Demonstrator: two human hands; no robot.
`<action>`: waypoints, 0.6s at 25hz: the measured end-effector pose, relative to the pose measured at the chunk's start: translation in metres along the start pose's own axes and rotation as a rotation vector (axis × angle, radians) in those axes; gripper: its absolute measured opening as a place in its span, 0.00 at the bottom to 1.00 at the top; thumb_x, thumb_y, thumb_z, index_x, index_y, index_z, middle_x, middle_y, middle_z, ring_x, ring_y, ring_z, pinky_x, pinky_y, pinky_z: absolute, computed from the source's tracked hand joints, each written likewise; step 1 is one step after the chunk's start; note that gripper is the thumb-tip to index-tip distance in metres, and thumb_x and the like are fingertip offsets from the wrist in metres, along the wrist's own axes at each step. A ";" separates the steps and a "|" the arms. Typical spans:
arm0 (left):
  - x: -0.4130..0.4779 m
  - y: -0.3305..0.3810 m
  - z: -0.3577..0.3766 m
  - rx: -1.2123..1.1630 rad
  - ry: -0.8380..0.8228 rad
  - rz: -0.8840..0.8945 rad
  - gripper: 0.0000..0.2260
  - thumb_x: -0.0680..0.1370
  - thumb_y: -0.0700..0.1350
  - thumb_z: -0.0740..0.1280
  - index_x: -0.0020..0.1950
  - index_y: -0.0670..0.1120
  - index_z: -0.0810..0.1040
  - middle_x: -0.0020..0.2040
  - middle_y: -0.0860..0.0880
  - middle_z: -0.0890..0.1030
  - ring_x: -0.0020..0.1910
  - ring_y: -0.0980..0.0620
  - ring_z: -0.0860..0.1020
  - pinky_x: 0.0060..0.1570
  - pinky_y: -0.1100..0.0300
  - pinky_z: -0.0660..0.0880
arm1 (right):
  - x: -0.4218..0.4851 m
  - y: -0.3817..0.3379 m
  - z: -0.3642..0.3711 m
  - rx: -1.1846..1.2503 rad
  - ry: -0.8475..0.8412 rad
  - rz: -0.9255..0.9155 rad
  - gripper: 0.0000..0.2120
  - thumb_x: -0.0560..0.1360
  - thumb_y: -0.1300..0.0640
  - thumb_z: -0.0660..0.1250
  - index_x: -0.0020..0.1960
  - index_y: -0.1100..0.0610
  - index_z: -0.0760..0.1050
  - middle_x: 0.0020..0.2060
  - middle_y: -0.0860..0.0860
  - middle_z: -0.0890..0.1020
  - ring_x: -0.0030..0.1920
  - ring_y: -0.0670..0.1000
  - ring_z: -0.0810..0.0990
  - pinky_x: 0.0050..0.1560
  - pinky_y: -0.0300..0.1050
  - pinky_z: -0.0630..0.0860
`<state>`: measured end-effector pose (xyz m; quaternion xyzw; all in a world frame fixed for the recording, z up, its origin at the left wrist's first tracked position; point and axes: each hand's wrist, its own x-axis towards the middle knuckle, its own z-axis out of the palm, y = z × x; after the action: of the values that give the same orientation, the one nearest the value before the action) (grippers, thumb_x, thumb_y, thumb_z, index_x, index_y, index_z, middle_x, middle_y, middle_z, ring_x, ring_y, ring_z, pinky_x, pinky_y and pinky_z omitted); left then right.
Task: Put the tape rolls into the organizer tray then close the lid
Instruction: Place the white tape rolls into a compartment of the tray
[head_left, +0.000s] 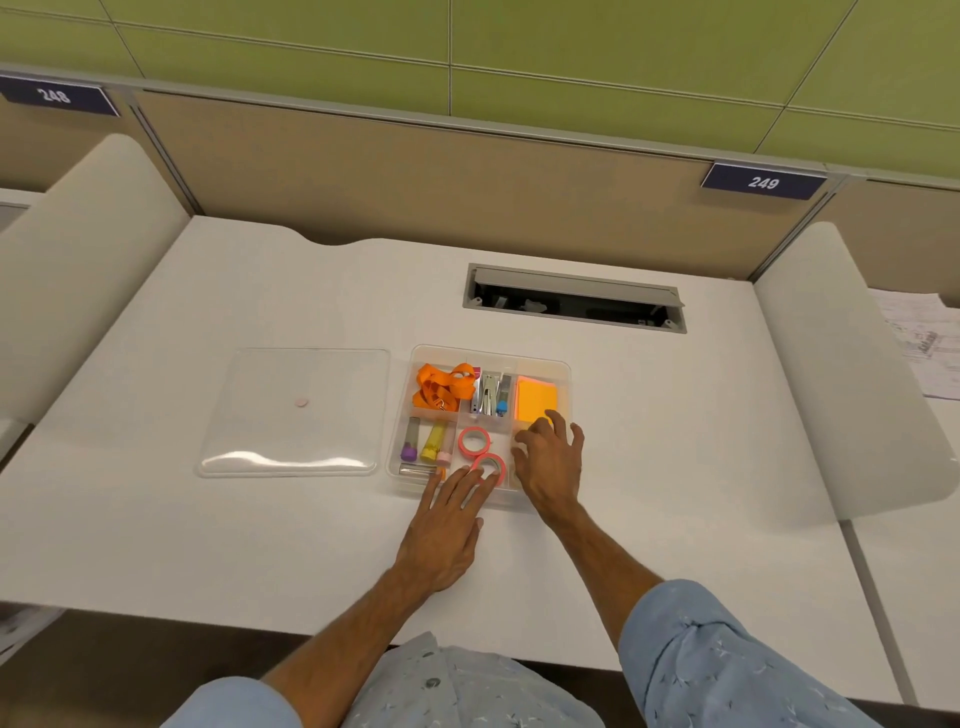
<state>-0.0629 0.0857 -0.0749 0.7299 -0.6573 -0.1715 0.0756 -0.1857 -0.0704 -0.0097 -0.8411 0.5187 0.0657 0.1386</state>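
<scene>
A clear organizer tray (565, 374) sits on the white desk. Two pink tape rolls lie in its front middle compartment: one flat (474, 441), the other (496, 463) tilted just in front of it. My left hand (447, 530) lies flat, fingers apart, with fingertips touching the tilted roll. My right hand (550, 457) hovers with fingers spread over the tray's front right compartment, holding nothing. The clear lid (296, 410) lies flat on the desk to the left of the tray, apart from it.
Other compartments hold an orange lanyard (444, 387), a stapler (488, 397), orange sticky notes (537, 397) and markers (434, 441). A cable slot (574, 299) is open behind the tray. Curved dividers (852, 364) flank the desk; papers (930, 343) lie far right.
</scene>
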 end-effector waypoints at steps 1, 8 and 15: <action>0.000 0.000 0.000 0.002 -0.001 0.002 0.27 0.88 0.54 0.54 0.87 0.53 0.50 0.88 0.49 0.55 0.87 0.47 0.51 0.86 0.39 0.46 | -0.001 0.002 0.001 0.004 0.011 -0.003 0.18 0.88 0.45 0.59 0.73 0.47 0.78 0.77 0.46 0.75 0.86 0.51 0.56 0.88 0.60 0.46; -0.001 -0.001 0.004 0.003 0.024 0.013 0.27 0.88 0.53 0.54 0.87 0.53 0.50 0.88 0.49 0.54 0.87 0.47 0.51 0.87 0.39 0.46 | -0.009 0.024 0.001 0.040 0.030 0.028 0.18 0.87 0.45 0.58 0.73 0.46 0.77 0.77 0.46 0.76 0.88 0.51 0.50 0.88 0.63 0.40; -0.001 -0.003 0.003 0.003 0.038 0.032 0.27 0.88 0.52 0.55 0.87 0.53 0.51 0.87 0.49 0.56 0.87 0.47 0.52 0.87 0.40 0.46 | -0.006 0.050 -0.012 0.205 0.105 -0.019 0.16 0.82 0.63 0.65 0.66 0.52 0.83 0.67 0.45 0.85 0.86 0.49 0.59 0.88 0.57 0.50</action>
<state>-0.0615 0.0879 -0.0787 0.7226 -0.6676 -0.1554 0.0896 -0.2331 -0.0894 -0.0053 -0.8296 0.5212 -0.0330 0.1973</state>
